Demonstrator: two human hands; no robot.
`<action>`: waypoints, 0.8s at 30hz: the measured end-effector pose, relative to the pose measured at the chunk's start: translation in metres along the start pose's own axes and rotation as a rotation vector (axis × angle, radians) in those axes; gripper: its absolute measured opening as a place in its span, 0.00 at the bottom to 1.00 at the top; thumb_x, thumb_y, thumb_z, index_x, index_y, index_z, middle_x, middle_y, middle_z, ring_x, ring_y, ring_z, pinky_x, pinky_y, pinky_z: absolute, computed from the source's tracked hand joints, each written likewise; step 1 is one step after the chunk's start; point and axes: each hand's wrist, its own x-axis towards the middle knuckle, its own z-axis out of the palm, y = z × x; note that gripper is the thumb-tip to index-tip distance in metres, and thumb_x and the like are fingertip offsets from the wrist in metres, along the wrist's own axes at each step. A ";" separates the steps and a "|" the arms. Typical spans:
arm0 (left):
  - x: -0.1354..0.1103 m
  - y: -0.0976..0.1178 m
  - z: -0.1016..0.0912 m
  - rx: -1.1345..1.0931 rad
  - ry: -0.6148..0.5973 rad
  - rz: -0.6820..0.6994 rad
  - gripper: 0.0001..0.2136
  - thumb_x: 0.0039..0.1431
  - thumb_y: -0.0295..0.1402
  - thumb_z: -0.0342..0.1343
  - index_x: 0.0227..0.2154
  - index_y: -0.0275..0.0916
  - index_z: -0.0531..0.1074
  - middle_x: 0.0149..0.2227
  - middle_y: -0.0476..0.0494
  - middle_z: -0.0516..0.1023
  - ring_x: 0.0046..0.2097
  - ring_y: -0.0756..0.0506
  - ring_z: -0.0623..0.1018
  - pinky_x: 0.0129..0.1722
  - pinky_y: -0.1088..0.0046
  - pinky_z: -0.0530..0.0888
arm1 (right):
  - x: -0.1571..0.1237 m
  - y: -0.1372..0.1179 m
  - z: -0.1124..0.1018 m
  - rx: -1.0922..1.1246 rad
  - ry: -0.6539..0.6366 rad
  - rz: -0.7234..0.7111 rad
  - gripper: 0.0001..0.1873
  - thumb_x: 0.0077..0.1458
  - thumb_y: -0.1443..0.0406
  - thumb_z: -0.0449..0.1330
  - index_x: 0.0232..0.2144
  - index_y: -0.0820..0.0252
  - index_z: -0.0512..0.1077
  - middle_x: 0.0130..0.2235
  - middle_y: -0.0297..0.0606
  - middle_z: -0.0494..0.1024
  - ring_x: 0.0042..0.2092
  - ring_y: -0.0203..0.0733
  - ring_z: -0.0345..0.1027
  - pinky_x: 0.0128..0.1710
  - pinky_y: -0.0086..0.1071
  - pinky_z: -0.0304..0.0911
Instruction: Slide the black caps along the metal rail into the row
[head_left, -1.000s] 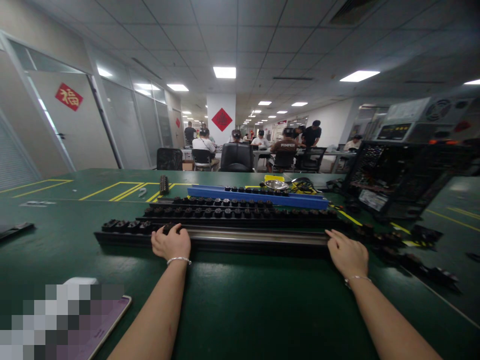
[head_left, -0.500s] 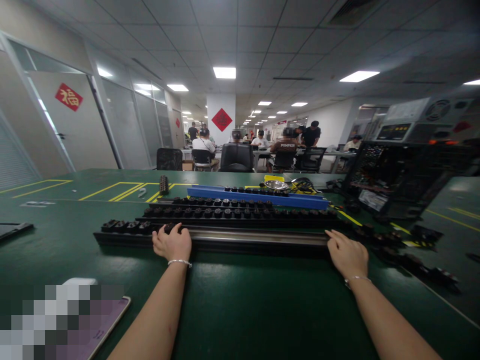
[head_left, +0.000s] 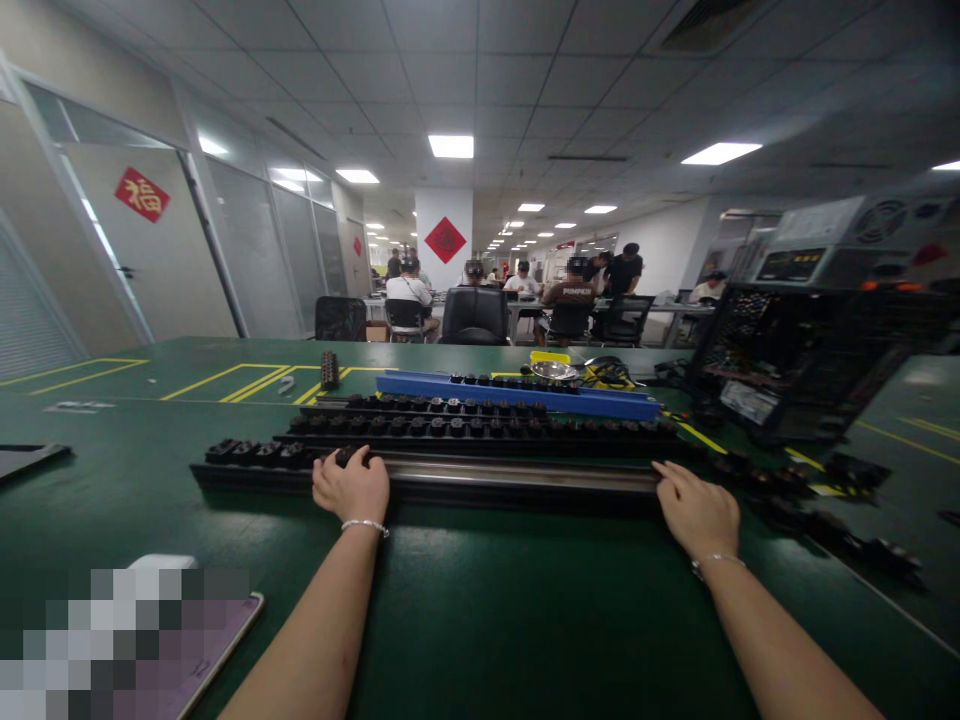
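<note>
A long black rail point(head_left: 525, 495) with a shiny metal strip point(head_left: 517, 472) along its top lies crosswise in front of me. Several small black blocks point(head_left: 267, 453) sit in a row at its left end. My left hand point(head_left: 352, 490) is closed over the rail beside that row, its fingers round another black block point(head_left: 346, 455), partly hidden. At the rail's right end, my right hand point(head_left: 699, 512) grips the rail, with the fingertips on its top edge and the thumb out of sight.
Behind lie more black rails with round pieces point(head_left: 472, 427) and a blue channel point(head_left: 517, 392). A metal bowl point(head_left: 553, 371) stands farther back. On the right are an open computer case point(head_left: 787, 350) and loose black parts point(head_left: 855, 540). A phone point(head_left: 202, 650) lies front left on the green table point(head_left: 525, 620).
My left hand has slid slightly to the right along the rail with the black block. My right hand stays at the rail's right end. The view has shifted a little.
</note>
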 end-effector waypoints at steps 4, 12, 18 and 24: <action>0.000 -0.003 0.003 0.010 0.011 0.027 0.13 0.50 0.34 0.51 0.37 0.43 0.77 0.53 0.38 0.67 0.60 0.35 0.59 0.56 0.51 0.58 | 0.000 0.001 0.000 0.002 -0.001 0.004 0.23 0.56 0.62 0.43 0.46 0.52 0.74 0.51 0.33 0.73 0.44 0.46 0.69 0.48 0.44 0.58; -0.001 -0.002 0.003 0.016 0.014 0.044 0.13 0.51 0.34 0.51 0.37 0.43 0.77 0.53 0.38 0.67 0.60 0.36 0.59 0.56 0.51 0.58 | 0.000 0.000 0.000 0.005 -0.002 0.000 0.24 0.56 0.62 0.42 0.46 0.52 0.74 0.52 0.33 0.73 0.45 0.47 0.69 0.49 0.44 0.58; -0.004 -0.001 0.002 0.027 0.002 0.055 0.13 0.51 0.34 0.51 0.38 0.42 0.77 0.53 0.37 0.67 0.60 0.35 0.58 0.56 0.51 0.58 | -0.001 -0.001 0.000 0.009 0.000 0.005 0.23 0.55 0.63 0.43 0.46 0.52 0.74 0.51 0.34 0.73 0.46 0.47 0.68 0.49 0.44 0.58; -0.005 0.001 0.001 0.013 -0.008 0.050 0.13 0.51 0.34 0.51 0.38 0.42 0.77 0.53 0.37 0.67 0.60 0.36 0.58 0.57 0.51 0.58 | -0.001 -0.001 0.000 0.010 0.000 0.010 0.24 0.55 0.63 0.43 0.46 0.52 0.74 0.51 0.34 0.73 0.45 0.46 0.68 0.50 0.44 0.57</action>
